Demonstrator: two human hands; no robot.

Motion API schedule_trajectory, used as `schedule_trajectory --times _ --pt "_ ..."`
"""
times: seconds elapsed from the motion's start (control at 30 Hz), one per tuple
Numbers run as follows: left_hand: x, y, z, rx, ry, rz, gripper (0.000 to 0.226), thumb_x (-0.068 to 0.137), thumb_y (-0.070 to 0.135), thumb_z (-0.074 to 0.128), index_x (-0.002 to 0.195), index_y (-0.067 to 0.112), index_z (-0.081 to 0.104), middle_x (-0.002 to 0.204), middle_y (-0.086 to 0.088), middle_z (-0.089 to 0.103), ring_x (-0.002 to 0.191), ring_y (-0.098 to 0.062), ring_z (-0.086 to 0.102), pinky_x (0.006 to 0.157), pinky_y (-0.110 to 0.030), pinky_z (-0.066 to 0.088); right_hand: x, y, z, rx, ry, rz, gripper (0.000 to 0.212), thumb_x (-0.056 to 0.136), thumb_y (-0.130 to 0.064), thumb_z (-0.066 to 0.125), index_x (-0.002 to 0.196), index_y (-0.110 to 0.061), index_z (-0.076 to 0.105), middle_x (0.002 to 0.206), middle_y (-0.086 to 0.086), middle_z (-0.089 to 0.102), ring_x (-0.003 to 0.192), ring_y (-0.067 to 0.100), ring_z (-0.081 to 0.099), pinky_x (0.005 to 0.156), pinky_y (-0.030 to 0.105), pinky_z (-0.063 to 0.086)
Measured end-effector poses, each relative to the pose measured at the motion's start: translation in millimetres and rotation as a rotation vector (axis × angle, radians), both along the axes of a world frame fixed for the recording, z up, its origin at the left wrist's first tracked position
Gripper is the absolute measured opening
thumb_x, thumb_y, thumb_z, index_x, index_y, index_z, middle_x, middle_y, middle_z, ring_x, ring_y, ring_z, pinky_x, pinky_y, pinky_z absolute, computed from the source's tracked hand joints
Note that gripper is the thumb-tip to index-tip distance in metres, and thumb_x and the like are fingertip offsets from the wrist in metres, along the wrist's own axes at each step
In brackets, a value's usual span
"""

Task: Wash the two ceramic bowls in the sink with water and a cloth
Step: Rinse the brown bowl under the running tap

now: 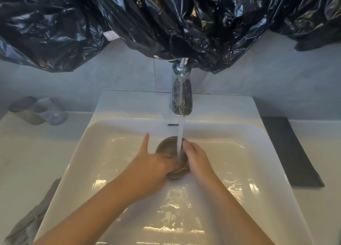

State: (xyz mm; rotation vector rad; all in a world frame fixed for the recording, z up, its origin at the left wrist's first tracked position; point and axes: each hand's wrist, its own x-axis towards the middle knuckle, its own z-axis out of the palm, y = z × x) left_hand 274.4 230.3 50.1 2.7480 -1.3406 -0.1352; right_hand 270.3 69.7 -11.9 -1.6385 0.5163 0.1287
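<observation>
- Bowl-washing is seen at the white rectangular ceramic sink (239, 152), which fills the lower centre of the frame, its basin wet and glinting with reflections.
- Crumpled black plastic sheeting (166, 19) is draped across the whole top of the frame, hanging down over the pale tiled wall behind the sink.
- Two bare forearms are extended from the bottom edge of the frame toward the middle of the basin.
- A dark flat mat (291, 150) is laid on the counter at the right of the sink.
- A grey crumpled cloth (31, 220) is seen lying at the lower left, beside the sink's left rim and untouched by either hand.
- A chrome tap (181, 95) is mounted at the back centre of the sink, and a stream of running water (180, 134) is poured straight down from it.
- The left hand (153, 163) is pressed on the bowl from the left, with one finger stretched out toward the upper left; the remaining fingers are blurred, so their grip cannot be told.
- The right hand (197, 158) is curled around the bowl's right rim, grasping it.
- A dark brown round ceramic bowl (167, 148) is held at the centre of the basin, between both hands and directly under the stream; only one bowl can be made out.
- Two cylindrical cups (36, 110) are seen at the left edge on the counter, touching each other and too blurred for detail.
</observation>
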Motion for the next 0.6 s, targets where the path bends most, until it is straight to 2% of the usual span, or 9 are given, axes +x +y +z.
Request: schedule_trajectory --times 0.07,0.13,0.23,0.3,0.37,0.47,0.53,0.6 --pt "3 8 3 -0.197 0.018 0.042 0.028 0.068 0.021 0.056 0.088 0.037 0.067 0.089 0.018 0.07 0.088 -0.002 0.065 0.112 -0.062 0.022 1 6 1 0.01 -0.002 0.011 0.03 0.102 -0.03 0.044 0.106 -0.01 0.067 0.096 0.003 0.069 0.087 0.017 0.063 0.073 0.026 0.047" --pt "7 8 18 -0.463 0.019 0.112 0.029 0.068 0.016 0.043 0.08 0.025 0.068 0.082 0.014 0.067 0.08 -0.005 0.06 0.106 -0.05 0.034 1 6 1 0.041 0.012 0.005 0.034 0.103 -0.032 0.044 0.113 -0.01 0.067 0.106 0.007 0.07 0.097 0.022 0.065 0.08 0.03 0.05" --pt "12 -2 55 -0.787 -0.2 0.265 0.031 0.069 0.001 0.042 0.084 0.009 0.068 0.092 -0.002 0.064 0.089 -0.017 0.058 0.085 -0.04 0.047 0 3 6 0.06 0.051 0.015 0.036 0.103 -0.036 0.043 0.114 -0.012 0.067 0.107 0.008 0.07 0.1 0.022 0.065 0.078 0.028 0.051" --pt "16 -11 73 -0.898 -0.318 0.353 0.034 0.072 -0.005 0.044 0.095 0.004 0.067 0.109 -0.011 0.059 0.103 -0.024 0.055 0.088 -0.029 0.045 0 2 10 0.049 0.058 0.038 0.036 0.103 -0.035 0.042 0.109 -0.011 0.068 0.1 0.007 0.07 0.093 0.019 0.065 0.072 0.023 0.049" --pt "23 -19 82 -0.889 -0.381 0.374 0.044 0.074 -0.006 0.046 0.113 0.003 0.063 0.13 -0.014 0.052 0.121 -0.027 0.049 0.099 -0.029 0.04 -1 2 13 0.046 0.064 0.043 0.037 0.103 -0.035 0.042 0.11 -0.011 0.068 0.101 0.005 0.069 0.094 0.019 0.063 0.072 0.023 0.047" --pt "37 -24 86 -0.74 -0.399 0.369 0.054 0.078 -0.003 0.046 0.131 0.006 0.052 0.148 -0.011 0.04 0.141 -0.025 0.032 0.109 -0.039 0.033 -1 1 16 0.068 0.069 0.034 0.037 0.103 -0.035 0.042 0.116 -0.012 0.068 0.112 0.007 0.069 0.107 0.023 0.063 0.078 0.026 0.048" --pt "42 -25 88 -0.677 -0.382 0.39 0.049 0.08 0.002 0.046 0.127 0.01 0.055 0.15 -0.009 0.039 0.142 -0.024 0.03 0.107 -0.041 0.034 -1 1 19 0.067 0.065 0.035 0.035 0.104 -0.034 0.041 0.116 -0.012 0.067 0.114 0.008 0.068 0.108 0.023 0.062 0.074 0.022 0.048" --pt "44 -24 87 -0.64 -0.398 0.406 0.037 0.08 0.003 0.048 0.113 0.01 0.06 0.146 -0.009 0.043 0.137 -0.026 0.038 0.101 -0.041 0.038 -1 -1 21 0.077 0.058 0.026 0.032 0.104 -0.033 0.042 0.116 -0.015 0.065 0.113 0.006 0.067 0.108 0.021 0.061 0.073 0.02 0.047"
